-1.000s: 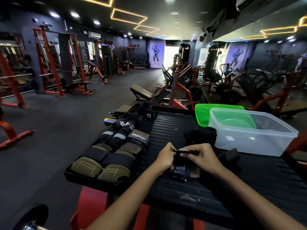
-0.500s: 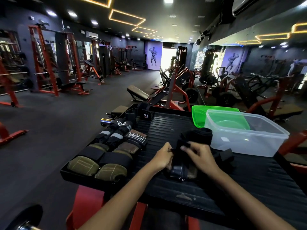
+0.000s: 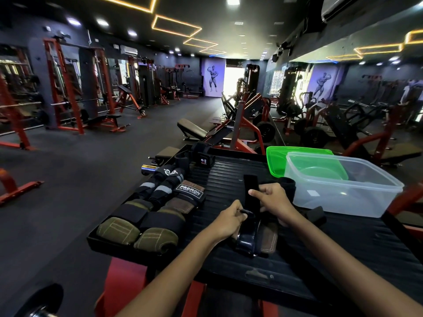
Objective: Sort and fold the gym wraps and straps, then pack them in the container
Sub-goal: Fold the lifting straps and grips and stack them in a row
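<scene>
My right hand [image 3: 273, 201] has pulled the black strap [image 3: 251, 191] up straight, pinching it, and my left hand [image 3: 231, 221] grips its metal ring [image 3: 246, 212] on the platform [image 3: 229, 170]. Folding comes next, I think; the clear container [image 3: 338, 186] waits nearby.

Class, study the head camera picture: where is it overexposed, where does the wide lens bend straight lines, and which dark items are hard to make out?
Head view: the bright doorway at the far end is blown out white; the yellow ceiling light strips and side frames bow from wide-angle distortion; the black fabric strap in the right hand blends into the black ribbed platform.
</scene>
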Motion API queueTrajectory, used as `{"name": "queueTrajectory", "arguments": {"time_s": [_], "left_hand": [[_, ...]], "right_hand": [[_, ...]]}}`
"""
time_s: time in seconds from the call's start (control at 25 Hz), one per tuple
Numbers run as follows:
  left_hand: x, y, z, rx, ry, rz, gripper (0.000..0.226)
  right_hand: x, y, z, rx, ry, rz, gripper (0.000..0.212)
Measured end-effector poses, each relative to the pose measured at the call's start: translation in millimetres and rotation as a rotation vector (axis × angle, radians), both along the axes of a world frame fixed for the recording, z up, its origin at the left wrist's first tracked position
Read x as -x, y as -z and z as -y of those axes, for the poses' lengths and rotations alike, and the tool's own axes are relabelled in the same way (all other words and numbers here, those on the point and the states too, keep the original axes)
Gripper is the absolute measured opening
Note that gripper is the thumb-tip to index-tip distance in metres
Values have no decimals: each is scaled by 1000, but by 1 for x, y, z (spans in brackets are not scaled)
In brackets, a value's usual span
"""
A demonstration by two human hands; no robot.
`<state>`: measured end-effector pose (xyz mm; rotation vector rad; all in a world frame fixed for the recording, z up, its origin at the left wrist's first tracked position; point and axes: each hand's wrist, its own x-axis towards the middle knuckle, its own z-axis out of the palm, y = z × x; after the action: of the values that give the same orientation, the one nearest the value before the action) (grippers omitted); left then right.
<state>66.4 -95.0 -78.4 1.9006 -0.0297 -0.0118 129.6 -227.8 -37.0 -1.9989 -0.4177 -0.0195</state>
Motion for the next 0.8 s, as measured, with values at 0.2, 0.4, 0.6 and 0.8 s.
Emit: {"name": "queueTrajectory", "arguments": {"time_s": [0.2, 0.4, 0.6, 0.8], "left_hand": [[-7, 1, 3, 64, -73, -60, 24], [0, -4, 4, -6, -52, -77, 23], [-5, -4, 4, -70, -112, -114, 24], [0, -4, 4, -20, -112, -81, 22]], "right_hand": [[35, 1, 14, 10, -203, 163, 44], [52, 18, 23, 115, -280, 312, 19], [53, 26, 38, 388, -435, 450, 36], [58, 20, 44, 576, -512, 504, 51]]}}
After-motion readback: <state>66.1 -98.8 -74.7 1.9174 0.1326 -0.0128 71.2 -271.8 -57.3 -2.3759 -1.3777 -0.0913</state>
